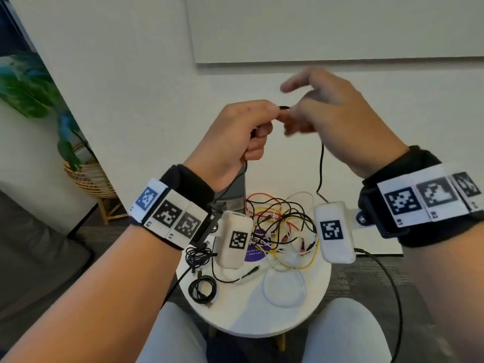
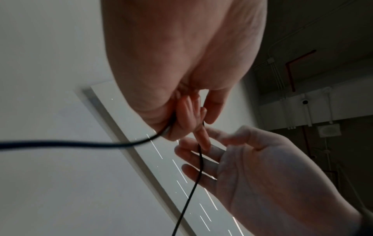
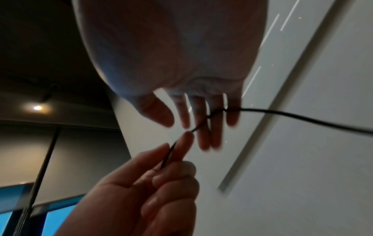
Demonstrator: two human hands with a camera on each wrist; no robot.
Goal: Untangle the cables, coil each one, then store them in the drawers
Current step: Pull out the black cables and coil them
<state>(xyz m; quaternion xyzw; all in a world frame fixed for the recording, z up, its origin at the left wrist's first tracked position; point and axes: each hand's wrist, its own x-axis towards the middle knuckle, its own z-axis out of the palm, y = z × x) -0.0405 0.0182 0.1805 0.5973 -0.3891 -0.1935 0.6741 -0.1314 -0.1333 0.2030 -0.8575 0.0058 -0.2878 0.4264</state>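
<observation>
My left hand point(image 1: 273, 113) is raised above the table and pinches a thin black cable point(image 1: 320, 166) between thumb and forefinger, other fingers curled. My right hand point(image 1: 298, 116) is just to its right, blurred, fingers fairly straight and spread. In the right wrist view the black cable point(image 3: 302, 117) runs in past the little finger, across the straight fingers of the right hand point(image 3: 201, 126), into the left hand's pinch point(image 3: 178, 148). The left wrist view shows both ends of the black cable point(image 2: 193, 188) hanging from the left hand point(image 2: 199, 126). A tangle of red, yellow, white and black cables point(image 1: 282, 224) lies below.
The round white table point(image 1: 301, 318) stands between my knees. Two coiled black cables point(image 1: 203, 286) lie at its left and a loose white loop point(image 1: 284, 286) near the front. A grey box-like unit point(image 1: 233, 189) sits behind the left wrist. A plant in a wicker stand point(image 1: 86, 174) is at left.
</observation>
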